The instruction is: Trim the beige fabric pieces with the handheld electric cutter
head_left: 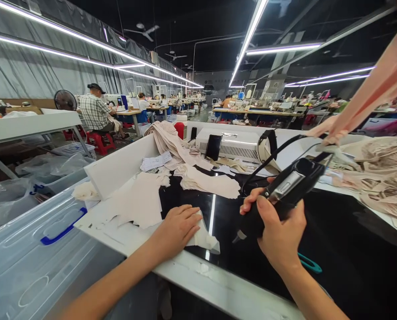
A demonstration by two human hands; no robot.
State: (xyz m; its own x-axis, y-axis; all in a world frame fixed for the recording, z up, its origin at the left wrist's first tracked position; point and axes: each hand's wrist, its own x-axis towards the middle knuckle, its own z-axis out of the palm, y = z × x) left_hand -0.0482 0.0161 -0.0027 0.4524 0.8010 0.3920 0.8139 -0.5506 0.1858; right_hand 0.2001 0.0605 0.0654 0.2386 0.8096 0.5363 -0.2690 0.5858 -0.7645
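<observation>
A black handheld tool (289, 186) is held above the desk (351, 240) by the right hand (281, 231), the fingers and thumb being wrapped round its body. Its metal tip (240, 235) is directed downward, apart from the fabric; whether the black desktop is touched by it cannot be told. The left hand (178, 231) is laid palm down, fingers extended and close together, on a cream fabric piece (206, 239) at the near desk edge. A larger cream panel (136, 200) is placed just beside it, on the left, and a stack of cut pieces (206, 181) is noted beyond. A teal-coloured item (310, 263) is partly hidden by the right wrist. A phone (214, 146) is propped against a white slotted housing (240, 144).
</observation>
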